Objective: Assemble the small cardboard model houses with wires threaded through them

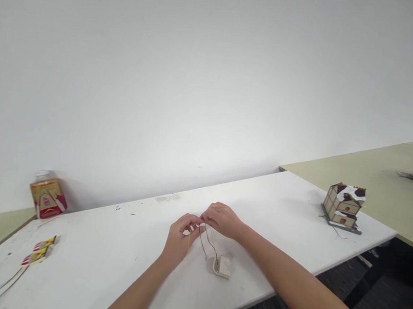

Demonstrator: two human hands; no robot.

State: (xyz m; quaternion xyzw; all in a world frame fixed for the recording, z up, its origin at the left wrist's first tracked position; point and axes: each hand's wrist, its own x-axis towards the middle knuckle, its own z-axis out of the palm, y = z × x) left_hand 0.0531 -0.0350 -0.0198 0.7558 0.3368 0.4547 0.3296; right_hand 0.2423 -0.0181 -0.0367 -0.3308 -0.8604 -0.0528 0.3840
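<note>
Left grip (178,236), right grip (223,219) — on wires (214,248)

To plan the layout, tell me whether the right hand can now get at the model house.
Probably yes: nothing visible stands between the right hand and the model house, though it is busy at the thin wires.

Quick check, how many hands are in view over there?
2: the left hand and the right hand, fingertips close together near the small white piece on the white table. No other hands show.
</note>
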